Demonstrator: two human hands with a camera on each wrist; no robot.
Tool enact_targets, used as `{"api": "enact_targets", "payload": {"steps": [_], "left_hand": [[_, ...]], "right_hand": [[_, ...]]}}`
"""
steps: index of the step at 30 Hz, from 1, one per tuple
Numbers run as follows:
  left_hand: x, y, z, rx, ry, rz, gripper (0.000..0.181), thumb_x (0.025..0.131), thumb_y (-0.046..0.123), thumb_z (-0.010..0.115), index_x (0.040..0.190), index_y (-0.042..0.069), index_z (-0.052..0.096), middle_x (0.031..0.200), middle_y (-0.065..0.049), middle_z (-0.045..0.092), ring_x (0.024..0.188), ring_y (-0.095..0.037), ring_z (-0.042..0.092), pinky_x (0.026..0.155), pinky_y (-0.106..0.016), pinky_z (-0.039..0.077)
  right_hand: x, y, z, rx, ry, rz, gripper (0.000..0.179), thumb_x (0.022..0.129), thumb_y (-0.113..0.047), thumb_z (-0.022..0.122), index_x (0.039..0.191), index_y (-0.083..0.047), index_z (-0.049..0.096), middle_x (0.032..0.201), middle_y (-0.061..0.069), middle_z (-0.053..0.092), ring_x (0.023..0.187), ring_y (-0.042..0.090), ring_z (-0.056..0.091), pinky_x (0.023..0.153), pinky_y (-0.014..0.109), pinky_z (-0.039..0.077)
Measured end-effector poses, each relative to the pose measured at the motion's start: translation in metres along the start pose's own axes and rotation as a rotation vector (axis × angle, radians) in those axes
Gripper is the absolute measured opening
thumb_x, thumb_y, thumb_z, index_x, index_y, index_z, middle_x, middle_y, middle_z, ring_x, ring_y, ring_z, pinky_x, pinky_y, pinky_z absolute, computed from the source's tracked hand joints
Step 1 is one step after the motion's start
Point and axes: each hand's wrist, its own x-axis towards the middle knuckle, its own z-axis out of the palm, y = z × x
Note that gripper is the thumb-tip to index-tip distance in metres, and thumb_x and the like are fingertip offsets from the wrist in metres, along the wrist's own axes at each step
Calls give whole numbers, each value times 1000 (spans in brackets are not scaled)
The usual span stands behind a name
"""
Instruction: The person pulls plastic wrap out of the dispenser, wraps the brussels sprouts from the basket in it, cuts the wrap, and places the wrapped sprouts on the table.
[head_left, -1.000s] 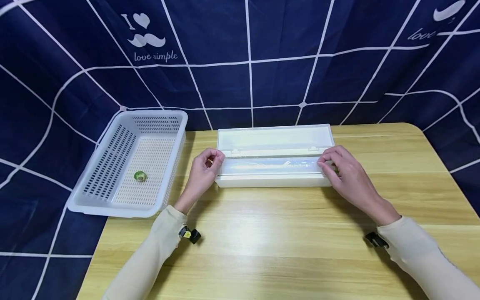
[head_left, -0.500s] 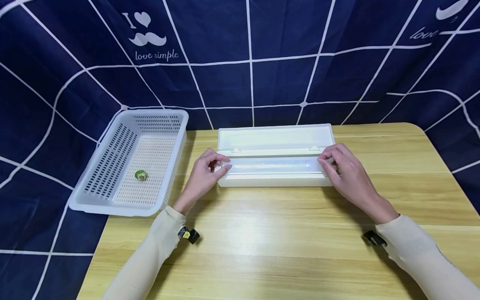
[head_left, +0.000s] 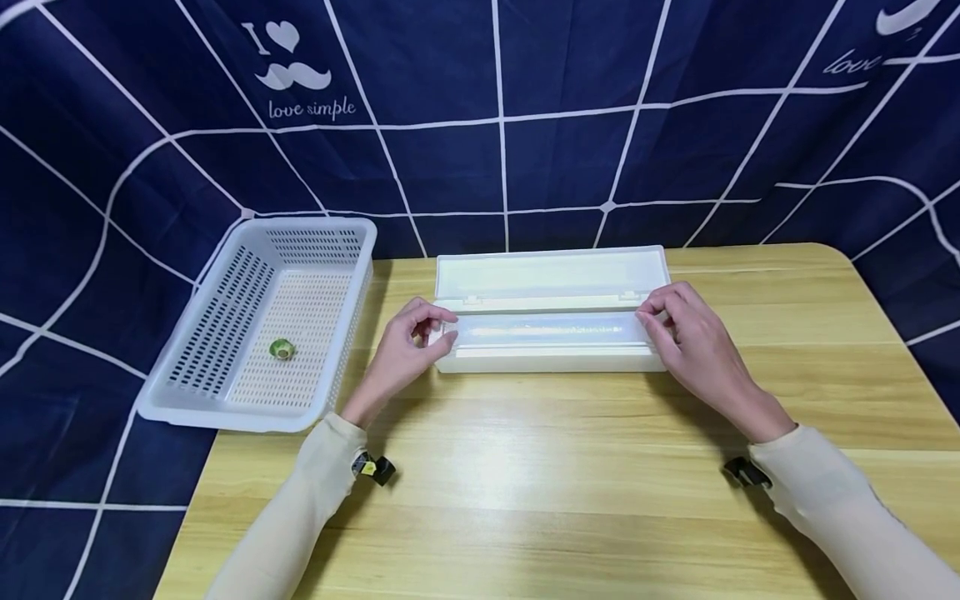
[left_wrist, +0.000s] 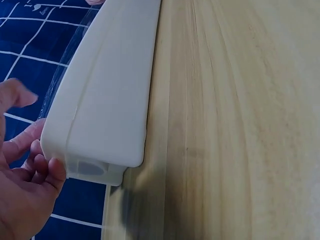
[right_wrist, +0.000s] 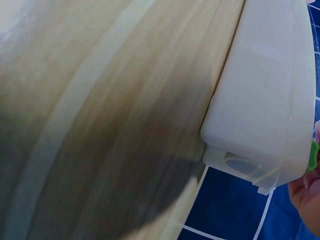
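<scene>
A long white cling film dispenser box (head_left: 555, 364) stands on the table with its lid (head_left: 551, 275) raised at the back. Clear cling film (head_left: 540, 327) lies smooth and shiny across its opening. At the left end is my left hand (head_left: 405, 346), thumb and index finger spread apart over the film's edge. In the left wrist view, its lower fingers (left_wrist: 55, 172) rest against the box's end. My right hand (head_left: 693, 354) pinches the film's right edge between thumb and index finger. A bit of green (right_wrist: 312, 156) shows beside the right fingers in the right wrist view, mostly hidden.
To the left stands a white perforated plastic basket (head_left: 360, 317), holding a small round green thing (head_left: 282, 350) with a brownish centre. Wooden tabletop (head_left: 525, 483) lies in front of the box. A dark blue white-lined cloth (head_left: 562, 167) hangs behind and at the sides.
My left thumb and index finger have parted from the film's left edge and shifted slightly right. Wrinkles in the film have smoothed out. The right hand keeps its place.
</scene>
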Motion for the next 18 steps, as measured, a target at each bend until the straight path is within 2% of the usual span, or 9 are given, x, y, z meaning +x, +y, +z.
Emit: {"api": "enact_targets", "payload": {"steps": [4,11,18], "left_hand": [[0,-2,0,39,-15,22,20,92,10,88,110,6,81,96,-20,53,85,-31,47,72,-30,36],[1,-1,1,36,21,5,5,97,6,82,101,4,82,92,-9,58,79,-22,49,68,-26,39],[2,2,3,-8,64,15,7,100,6,79,102,-1,80,88,-6,58,78,-19,52,67,-23,41]], "right_hand": [[1,0,0,3,2,9,14,96,12,74,102,3,66,107,13,62,90,18,54,78,16,40],[2,0,0,10,3,14,14,96,13,74,103,3,66,107,12,62,90,17,54,79,15,41],[-1,2,-2,35,6,32,16,96,11,75,106,2,69,109,11,64,91,19,55,79,18,40]]}}
